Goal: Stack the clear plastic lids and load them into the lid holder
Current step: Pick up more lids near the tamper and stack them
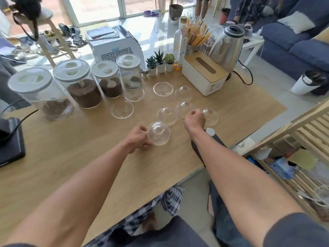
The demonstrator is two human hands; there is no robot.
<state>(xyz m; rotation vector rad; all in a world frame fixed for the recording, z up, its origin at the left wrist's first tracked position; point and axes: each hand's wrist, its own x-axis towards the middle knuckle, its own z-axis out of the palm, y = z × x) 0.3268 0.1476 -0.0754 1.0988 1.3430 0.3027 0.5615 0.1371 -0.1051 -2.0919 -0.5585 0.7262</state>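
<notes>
Several clear dome lids lie on the wooden table (74,150). My left hand (139,139) grips one dome lid (159,133) by its left rim, near the table's middle. My right hand (194,119) is closed at the left edge of another dome lid (211,117); whether it grips that lid I cannot tell. More lids sit dome up (167,115), (185,106), (184,92), and others rest upside down (163,89), (122,110), (134,94). A dark object with a round white top (210,131) stands just behind my right wrist; I cannot tell if it is the lid holder.
Four glass jars with white lids (83,86) line the left back of the table. Three small potted plants (160,63), a white tissue box (204,75), a kettle (229,45) and a straw holder (194,36) stand behind. A wooden rack (302,139) is at the right.
</notes>
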